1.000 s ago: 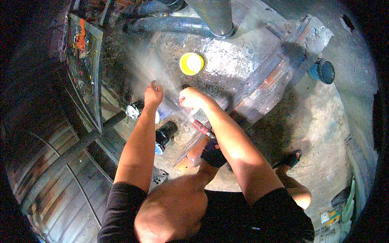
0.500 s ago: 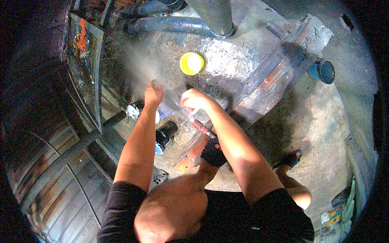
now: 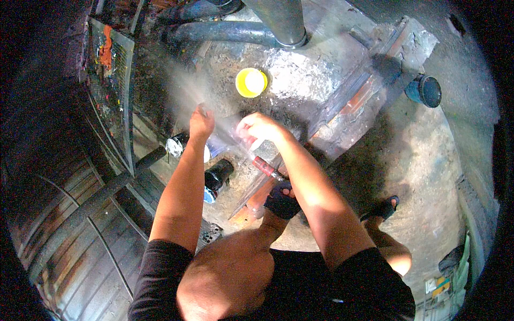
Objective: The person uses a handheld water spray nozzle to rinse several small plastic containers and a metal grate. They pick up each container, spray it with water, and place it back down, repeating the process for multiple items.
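Note:
A pale spray streams up and left from a red cylindrical nozzle (image 3: 263, 166) with a metal end, next to my sandalled foot (image 3: 282, 201). My left hand (image 3: 201, 123) is at the left side of the spray, its fingers curled in. Across from it, my right hand (image 3: 259, 128) bends its fingers and thumb toward the spray. Something pale and see-through shows faintly between the hands; the mist blurs it, and I cannot tell what it is. Under my left forearm stand a black container (image 3: 219, 174) and a white-topped can (image 3: 175, 146).
Beyond my hands a yellow bucket (image 3: 251, 83) stands on the wet concrete. Thick dark pipes (image 3: 225, 33) run behind it. A paint-stained mesh frame (image 3: 130, 96) rises at the left. A raised ledge (image 3: 342, 104) crosses diagonally, with a dark bucket (image 3: 424, 91) to its right.
Both hands stay almost in place, with only a slight shift of the whole view. The spray keeps streaming between them.

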Demonstrator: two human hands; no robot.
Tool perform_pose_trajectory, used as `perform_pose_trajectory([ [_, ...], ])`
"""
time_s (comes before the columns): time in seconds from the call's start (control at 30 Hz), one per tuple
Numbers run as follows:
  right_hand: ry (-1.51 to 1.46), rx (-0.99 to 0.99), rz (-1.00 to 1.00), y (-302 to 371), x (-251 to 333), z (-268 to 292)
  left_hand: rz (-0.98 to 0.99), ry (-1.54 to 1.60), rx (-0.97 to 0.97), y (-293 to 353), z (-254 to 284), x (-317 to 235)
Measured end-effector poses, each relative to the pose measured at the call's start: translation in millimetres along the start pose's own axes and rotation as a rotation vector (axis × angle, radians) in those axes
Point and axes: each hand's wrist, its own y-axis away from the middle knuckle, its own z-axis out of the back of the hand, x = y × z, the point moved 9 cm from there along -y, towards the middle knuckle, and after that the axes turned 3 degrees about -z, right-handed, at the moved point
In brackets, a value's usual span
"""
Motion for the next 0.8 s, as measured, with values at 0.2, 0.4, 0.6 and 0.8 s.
perform_pose_trajectory([
  [0.2, 0.127, 0.022, -0.092, 1, -1, 7, 0.026, -0.038, 0.005, 1, 2, 0],
  [0.4, 0.249, 0.088, -0.126, 6, -4, 4, 0.009, -0.029, 0.006, 2, 4, -4],
  [0.6, 0.423, 0.13, -0.1, 3, -6, 3, 0.001, -0.026, -0.003, 2, 2, -7],
  [0.8, 0.616, 0.124, -0.102, 3, 3, 1, 0.017, -0.013, 0.008, 1, 1, -2],
])
